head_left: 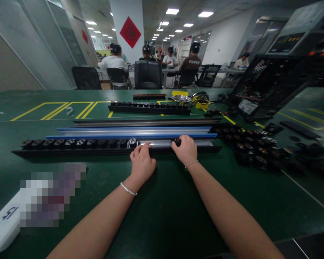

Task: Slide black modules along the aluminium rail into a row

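Observation:
A long black rail lies across the green table in front of me. Its left part carries a row of small black round parts with metallic tops, the last of them a silver-topped part. My left hand rests on the rail just right of that part, its fingers bent over the rail's edge; what lies beneath the fingertips is hidden. Over the bare right stretch of the rail, my right hand grips a small black round part between thumb and fingers.
Blue-edged strips lie just behind the rail. A pile of black parts spreads to the right. Farther back sit a second filled rail, a metal bowl and an open black machine casing. People sit at desks beyond.

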The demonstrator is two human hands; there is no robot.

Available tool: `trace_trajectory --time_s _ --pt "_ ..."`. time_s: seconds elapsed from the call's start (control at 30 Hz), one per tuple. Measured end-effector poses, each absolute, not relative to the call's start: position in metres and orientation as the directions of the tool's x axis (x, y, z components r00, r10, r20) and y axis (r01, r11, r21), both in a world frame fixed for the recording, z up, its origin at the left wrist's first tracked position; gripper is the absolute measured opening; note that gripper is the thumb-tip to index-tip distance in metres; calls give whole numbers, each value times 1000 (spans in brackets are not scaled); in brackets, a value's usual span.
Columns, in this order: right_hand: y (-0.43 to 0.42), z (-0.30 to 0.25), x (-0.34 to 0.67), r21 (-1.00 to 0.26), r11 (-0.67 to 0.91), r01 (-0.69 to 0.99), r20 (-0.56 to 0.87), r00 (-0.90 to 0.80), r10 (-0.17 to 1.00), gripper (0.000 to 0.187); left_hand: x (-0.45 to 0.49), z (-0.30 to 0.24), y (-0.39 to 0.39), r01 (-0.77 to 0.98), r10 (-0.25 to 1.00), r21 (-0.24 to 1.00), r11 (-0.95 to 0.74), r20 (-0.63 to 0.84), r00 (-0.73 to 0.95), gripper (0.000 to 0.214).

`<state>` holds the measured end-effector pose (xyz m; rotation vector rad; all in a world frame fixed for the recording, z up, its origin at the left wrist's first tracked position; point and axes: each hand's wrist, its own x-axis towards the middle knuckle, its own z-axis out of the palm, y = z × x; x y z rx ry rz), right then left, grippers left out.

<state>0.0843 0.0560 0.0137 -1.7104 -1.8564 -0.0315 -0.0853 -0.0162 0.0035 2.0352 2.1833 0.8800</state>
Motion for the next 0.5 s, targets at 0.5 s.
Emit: trace_trajectory --time_s 0.5 --pt "57 9 83 -444 170 880 480 73 874 23 -85 4 -16 910 927 414 -18 348 -140 52"
